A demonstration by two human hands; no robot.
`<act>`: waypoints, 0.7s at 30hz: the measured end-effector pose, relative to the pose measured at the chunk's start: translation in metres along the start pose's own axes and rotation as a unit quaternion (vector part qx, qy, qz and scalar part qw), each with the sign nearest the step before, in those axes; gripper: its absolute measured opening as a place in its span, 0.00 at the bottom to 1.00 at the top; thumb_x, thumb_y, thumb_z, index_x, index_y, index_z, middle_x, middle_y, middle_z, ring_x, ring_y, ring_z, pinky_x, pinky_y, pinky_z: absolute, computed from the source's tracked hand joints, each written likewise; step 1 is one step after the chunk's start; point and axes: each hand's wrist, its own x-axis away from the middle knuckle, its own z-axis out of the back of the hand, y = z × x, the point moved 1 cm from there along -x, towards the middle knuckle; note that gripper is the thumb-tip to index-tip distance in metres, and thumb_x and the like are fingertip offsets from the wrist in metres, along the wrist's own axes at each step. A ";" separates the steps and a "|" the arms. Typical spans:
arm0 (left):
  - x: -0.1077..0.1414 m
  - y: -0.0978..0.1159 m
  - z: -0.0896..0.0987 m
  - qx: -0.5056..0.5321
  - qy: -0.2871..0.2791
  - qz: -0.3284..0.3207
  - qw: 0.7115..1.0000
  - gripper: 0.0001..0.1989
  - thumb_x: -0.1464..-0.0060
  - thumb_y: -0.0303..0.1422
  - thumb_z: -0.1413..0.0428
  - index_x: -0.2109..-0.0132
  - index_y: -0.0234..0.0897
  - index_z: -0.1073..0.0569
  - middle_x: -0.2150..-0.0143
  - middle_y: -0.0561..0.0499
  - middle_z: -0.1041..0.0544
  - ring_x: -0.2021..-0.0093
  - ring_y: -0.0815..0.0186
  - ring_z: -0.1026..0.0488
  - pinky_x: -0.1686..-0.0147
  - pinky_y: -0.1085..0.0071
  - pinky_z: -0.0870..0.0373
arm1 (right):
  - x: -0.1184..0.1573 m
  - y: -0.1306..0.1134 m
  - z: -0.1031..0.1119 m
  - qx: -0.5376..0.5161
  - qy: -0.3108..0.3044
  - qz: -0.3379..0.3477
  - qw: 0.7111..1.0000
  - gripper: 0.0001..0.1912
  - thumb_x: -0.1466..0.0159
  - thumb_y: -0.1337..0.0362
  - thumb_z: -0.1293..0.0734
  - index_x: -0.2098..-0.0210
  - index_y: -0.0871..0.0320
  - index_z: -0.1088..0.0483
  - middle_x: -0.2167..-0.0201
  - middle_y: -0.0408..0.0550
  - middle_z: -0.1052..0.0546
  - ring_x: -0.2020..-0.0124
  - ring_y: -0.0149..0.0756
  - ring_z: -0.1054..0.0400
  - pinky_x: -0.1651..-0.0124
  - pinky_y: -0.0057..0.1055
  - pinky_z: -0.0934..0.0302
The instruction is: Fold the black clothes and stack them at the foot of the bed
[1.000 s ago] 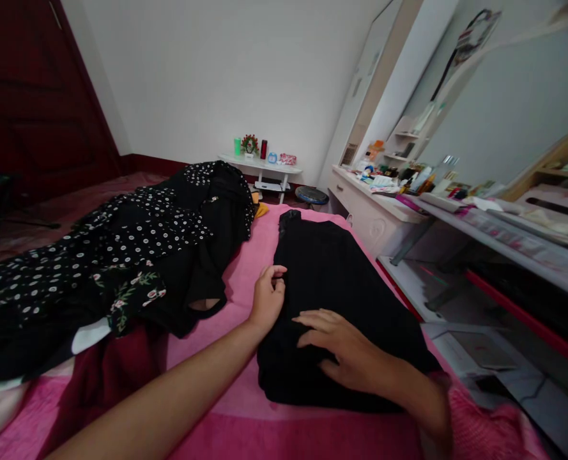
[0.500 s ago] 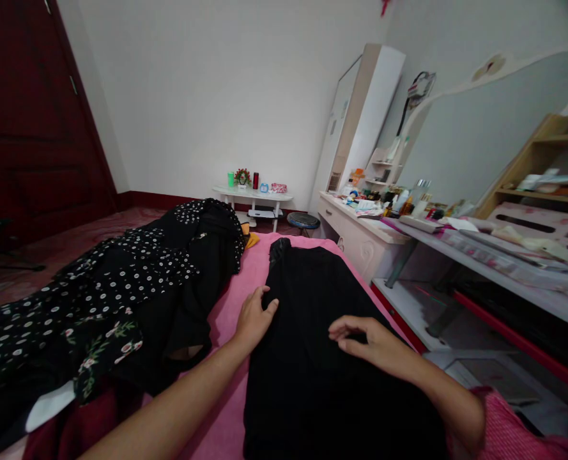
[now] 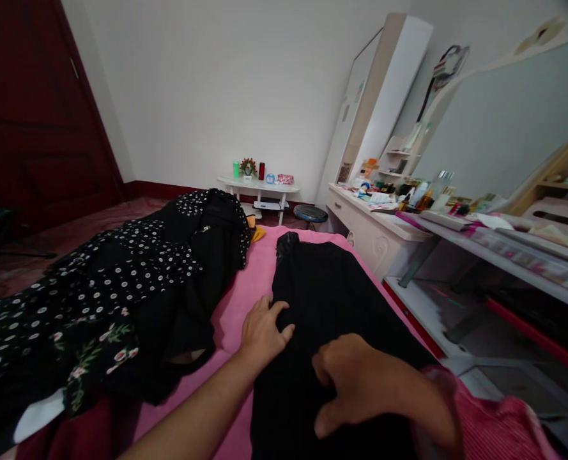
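A long black garment (image 3: 322,294) lies flattened lengthwise on the pink bed cover (image 3: 230,306); its exact kind is hard to tell. My left hand (image 3: 264,329) rests at the garment's left edge, fingers and thumb apart, with nothing held. Over the middle of the cloth, my right hand (image 3: 355,377) has bent fingers and a thumb standing well away from them, with no cloth visible between. Left of the garment is a heap of clothes (image 3: 130,268), mostly black, some with white dots or flowers.
A dressing table (image 3: 374,220) crowded with bottles runs along the right side, with a mirror (image 3: 514,128) above. At the far wall stand a small white table (image 3: 259,184) and a round stool (image 3: 311,213). A dark red door (image 3: 34,108) is at the left.
My left hand has slid nearer along the garment's left edge. My right hand has come toward me and turned, thumb now pointing down toward my body. The view has shifted slightly.
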 end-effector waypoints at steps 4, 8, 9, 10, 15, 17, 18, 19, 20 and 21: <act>0.004 0.007 0.000 -0.020 -0.007 -0.003 1.000 0.25 0.56 0.41 0.38 0.49 0.46 0.29 0.52 0.46 0.32 0.50 0.54 0.33 0.52 0.62 0.36 | 0.032 0.014 -0.026 0.020 0.030 -0.008 0.999 0.18 0.54 0.62 0.27 0.63 0.51 0.28 0.63 0.49 0.24 0.65 0.43 0.29 0.65 0.34 0.42; 0.004 0.004 0.003 0.006 -0.003 0.008 1.000 0.21 0.53 0.40 0.40 0.50 0.45 0.28 0.55 0.47 0.29 0.53 0.57 0.31 0.55 0.65 0.35 | 0.034 0.035 -0.028 -0.085 0.102 -0.061 0.989 0.08 0.52 0.74 0.38 0.75 0.54 0.35 0.76 0.41 0.28 0.72 0.34 0.34 0.71 0.29 0.47; 0.004 0.003 0.003 0.016 0.001 0.012 1.000 0.18 0.51 0.39 0.42 0.51 0.44 0.28 0.55 0.48 0.29 0.54 0.58 0.30 0.55 0.66 0.34 | 0.034 0.035 -0.023 -0.121 0.132 -0.080 0.981 0.07 0.51 0.73 0.39 0.76 0.54 0.38 0.78 0.40 0.31 0.75 0.32 0.36 0.73 0.28 0.49; 0.003 0.002 0.003 0.028 0.006 0.017 0.999 0.16 0.49 0.38 0.43 0.52 0.44 0.28 0.56 0.48 0.28 0.54 0.59 0.30 0.55 0.66 0.35 | 0.035 0.031 -0.016 -0.153 0.163 -0.097 0.970 0.06 0.50 0.72 0.39 0.77 0.54 0.40 0.80 0.40 0.33 0.77 0.31 0.38 0.75 0.28 0.50; 0.001 0.002 0.005 0.099 0.042 0.042 0.993 0.16 0.41 0.40 0.52 0.50 0.41 0.29 0.51 0.48 0.25 0.49 0.59 0.29 0.50 0.65 0.36 | 0.046 -0.013 0.004 -0.218 0.211 -0.049 0.951 0.06 0.48 0.68 0.36 0.76 0.53 0.38 0.76 0.41 0.30 0.75 0.32 0.37 0.73 0.28 0.47; 0.001 0.004 0.007 0.121 0.044 0.067 0.989 0.19 0.41 0.44 0.52 0.47 0.41 0.31 0.50 0.47 0.25 0.49 0.58 0.29 0.51 0.65 0.36 | 0.041 -0.021 0.000 -0.208 0.138 0.009 0.968 0.06 0.49 0.66 0.31 0.72 0.52 0.33 0.73 0.40 0.27 0.72 0.33 0.34 0.70 0.28 0.45; 0.000 0.005 0.008 0.128 0.041 0.081 0.988 0.21 0.42 0.46 0.51 0.46 0.42 0.32 0.50 0.46 0.25 0.50 0.57 0.28 0.52 0.64 0.35 | 0.033 -0.019 -0.001 -0.207 0.105 0.020 0.972 0.07 0.50 0.64 0.30 0.71 0.52 0.31 0.73 0.40 0.26 0.72 0.32 0.33 0.70 0.27 0.45; 0.000 0.006 0.010 0.132 0.036 0.092 0.986 0.24 0.44 0.49 0.50 0.45 0.42 0.33 0.51 0.45 0.24 0.51 0.55 0.28 0.54 0.64 0.35 | 0.021 -0.011 -0.002 -0.211 0.087 0.019 0.973 0.08 0.50 0.62 0.29 0.70 0.52 0.29 0.73 0.40 0.25 0.73 0.32 0.33 0.71 0.27 0.45; -0.001 0.007 0.010 0.132 0.031 0.102 0.986 0.26 0.46 0.51 0.50 0.45 0.43 0.33 0.51 0.44 0.24 0.52 0.54 0.27 0.54 0.63 0.35 | 0.005 0.001 0.000 -0.220 0.090 0.007 0.971 0.07 0.48 0.60 0.29 0.70 0.53 0.28 0.74 0.41 0.25 0.74 0.31 0.32 0.72 0.26 0.45; -0.001 0.008 0.011 0.129 0.025 0.108 0.985 0.28 0.47 0.53 0.49 0.44 0.43 0.34 0.52 0.44 0.24 0.52 0.53 0.27 0.55 0.62 0.35 | -0.015 0.016 0.003 -0.230 0.110 -0.018 0.967 0.06 0.46 0.59 0.31 0.71 0.55 0.28 0.76 0.42 0.25 0.75 0.30 0.33 0.74 0.25 0.45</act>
